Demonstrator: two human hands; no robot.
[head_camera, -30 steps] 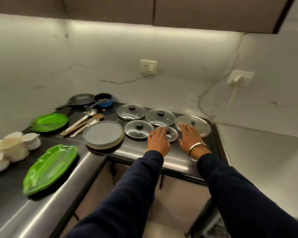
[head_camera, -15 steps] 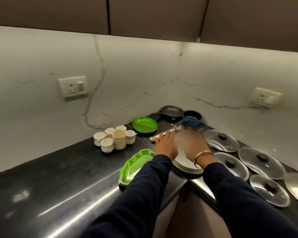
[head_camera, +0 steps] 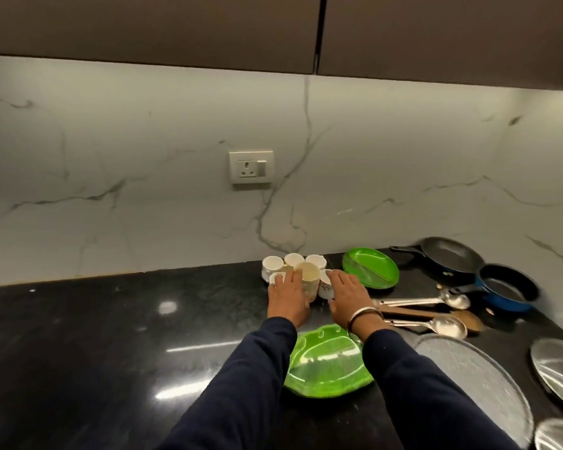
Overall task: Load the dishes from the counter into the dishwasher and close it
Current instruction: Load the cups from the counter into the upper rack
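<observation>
Cups (head_camera: 294, 271), six I can count, sit bunched on the black counter (head_camera: 111, 336) right below the wall socket (head_camera: 251, 167), and both my hands are on them. My left hand (head_camera: 288, 298) lies flat with straight fingers on the cups at that side; my right hand (head_camera: 346, 295) does the same on the other side, fingers relaxed, gripping nothing. Right of the cups: one green plate (head_camera: 371, 267), two pans (head_camera: 452, 256), two metal spoons (head_camera: 429, 300) and one wooden one. Nearer me than the cups there's a second green plate (head_camera: 325, 365).
</observation>
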